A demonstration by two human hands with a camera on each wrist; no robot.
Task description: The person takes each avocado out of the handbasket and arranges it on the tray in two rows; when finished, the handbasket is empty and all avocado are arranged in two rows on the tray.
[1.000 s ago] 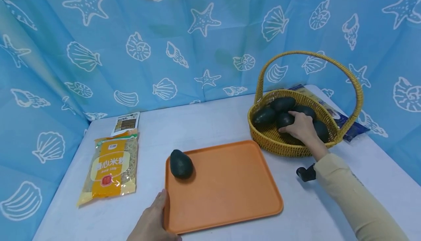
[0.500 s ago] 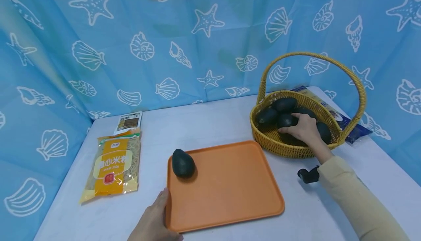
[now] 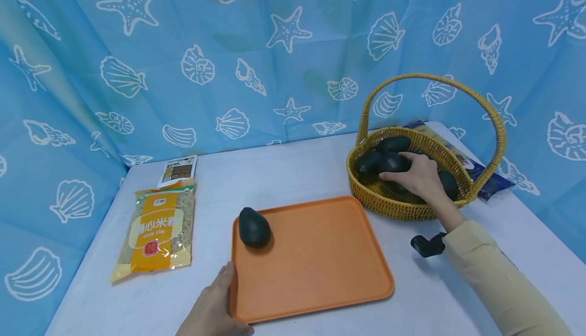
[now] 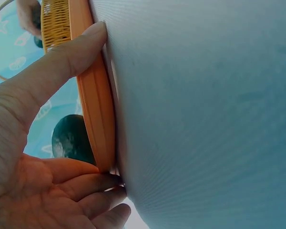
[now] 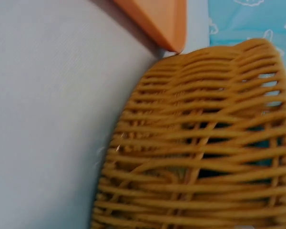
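In the head view my right hand point(image 3: 414, 175) reaches into a yellow wicker basket point(image 3: 382, 203) and grips a dark avocado point(image 3: 391, 163) between thumb and fingers. Several more dark avocados lie around it, partly covered by the hand. My left hand point(image 3: 214, 300) holds the near-left corner of an orange tray point(image 3: 316, 254); in the left wrist view the thumb lies along one side and the fingertips meet the other. One avocado point(image 3: 254, 228) rests at the tray's far-left corner. The right wrist view is filled by the basket's woven side point(image 5: 195, 143), which hides the right hand.
At the left lie a yellow noodle packet point(image 3: 155, 234) and a smaller white-and-brown packet point(image 3: 177, 170). A blue packet point(image 3: 492, 183) sits behind the basket, whose tall handle point(image 3: 430, 76) arches over it. A blue seashell-print curtain point(image 3: 256, 46) hangs around the table.
The right hand and the avocado in it have shifted slightly left within the basket, over the neighbouring avocados. The left hand keeps its place on the tray.
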